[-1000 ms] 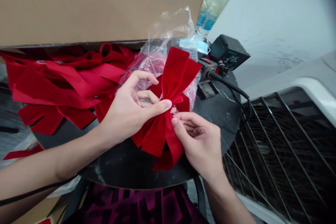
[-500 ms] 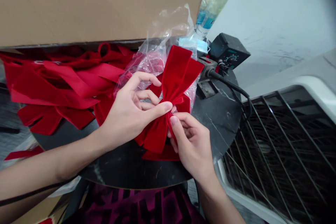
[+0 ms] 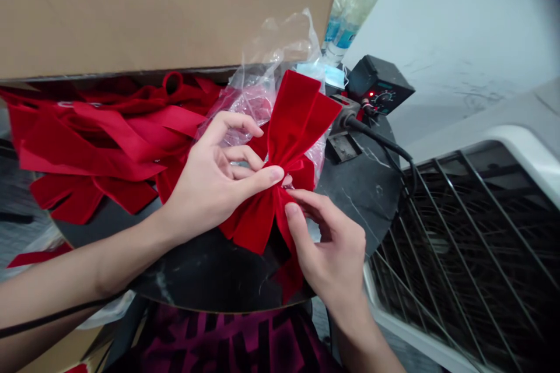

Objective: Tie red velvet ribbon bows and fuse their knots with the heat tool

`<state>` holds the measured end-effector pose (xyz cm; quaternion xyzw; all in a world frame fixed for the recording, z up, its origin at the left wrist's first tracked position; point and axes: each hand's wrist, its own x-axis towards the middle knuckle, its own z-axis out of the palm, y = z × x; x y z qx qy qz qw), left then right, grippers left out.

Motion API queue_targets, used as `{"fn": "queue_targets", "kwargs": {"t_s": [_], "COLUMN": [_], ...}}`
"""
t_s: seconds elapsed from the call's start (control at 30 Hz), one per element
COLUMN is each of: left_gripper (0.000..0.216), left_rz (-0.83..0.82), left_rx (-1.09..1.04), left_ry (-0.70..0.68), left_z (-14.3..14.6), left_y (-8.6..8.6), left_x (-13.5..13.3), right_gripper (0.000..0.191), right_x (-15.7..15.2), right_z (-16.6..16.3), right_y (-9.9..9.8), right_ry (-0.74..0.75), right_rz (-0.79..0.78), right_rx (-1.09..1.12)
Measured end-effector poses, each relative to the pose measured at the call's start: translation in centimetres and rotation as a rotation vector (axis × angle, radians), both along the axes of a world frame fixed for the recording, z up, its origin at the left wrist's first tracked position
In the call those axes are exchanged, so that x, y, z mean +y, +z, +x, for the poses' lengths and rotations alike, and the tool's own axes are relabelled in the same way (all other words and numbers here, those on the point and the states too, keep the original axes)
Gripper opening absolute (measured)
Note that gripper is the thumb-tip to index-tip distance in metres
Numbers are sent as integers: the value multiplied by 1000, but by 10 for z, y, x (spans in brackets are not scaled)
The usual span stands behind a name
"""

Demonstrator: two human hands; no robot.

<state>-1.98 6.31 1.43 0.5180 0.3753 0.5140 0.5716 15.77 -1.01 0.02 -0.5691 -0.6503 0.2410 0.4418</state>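
A red velvet bow is held just above the dark round table, its loops fanned up and down from a pinched middle. My left hand grips the bow at its centre, thumb across the knot and index finger raised. On the lower right, my right hand pinches one hanging ribbon tail between thumb and fingers. Behind the bow lies a clear plastic bag with red material inside. To the left, red ribbons and bows are heaped on the table.
A large cardboard box stands at the back. Behind on the right are plastic bottles, a blue face mask and a black control box with a cable. A white-framed fan grille stands at the right.
My right hand has moved slightly right and down, drawing the ribbon tail away from the bow's middle. My left hand keeps its hold. A red light now shows on the control box.
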Motion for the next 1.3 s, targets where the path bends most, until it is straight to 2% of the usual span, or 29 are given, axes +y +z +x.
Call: {"fn": "queue_targets", "kwargs": {"t_s": [0.13,0.23,0.3,0.37,0.43,0.5,0.57,0.63,0.7,0.73,0.83,0.93,1.13,1.3], "left_gripper": [43,43,43,44,46,47,46,45,46,46,47,47,50,54], "left_rz": [3,16,28,39,22,-1,-22,-48,-86,-99,-106,-105,-133,-188], "left_rx": [13,9,-7,-33,-42,-45,-54,-70,-72,-69,-48,-19,20,18], "left_ry": [-8,-10,-5,-4,-51,-112,-149,-173,-215,-232,-268,-288,-379,-479], "left_z": [0,1,0,-1,-2,-4,-6,-7,-7,-7,-6,-7,-11,-12], "left_y": [1,1,1,-1,-2,-3,-2,-1,0,0,0,-1,2,6], "left_x": [0,-1,-1,0,2,6,8,8,7,5,3,4,6,2], "right_gripper": [17,15,11,7,5,6,4,21,33,33,21,21,10,10], "right_x": [6,11,10,7,3,1,4,10,18,22,29,31,32,32], "right_z": [-8,-12,-14,-14,-10,-2,9,20,28,31,35,37,47,52], "right_y": [5,10,11,10,9,11,16,21,25,27,30,36,51,52], "right_ry": [-36,-15,-30,-38,2,27,-49,-124,-63,3,126,180,345,412], "right_rz": [226,256,192,63,-96,-170,-75,89,147,133,106,131,14,-92], "right_rx": [-107,-176,-113,54,216,246,161,73,29,6,-156,-299,-300,-281]}}
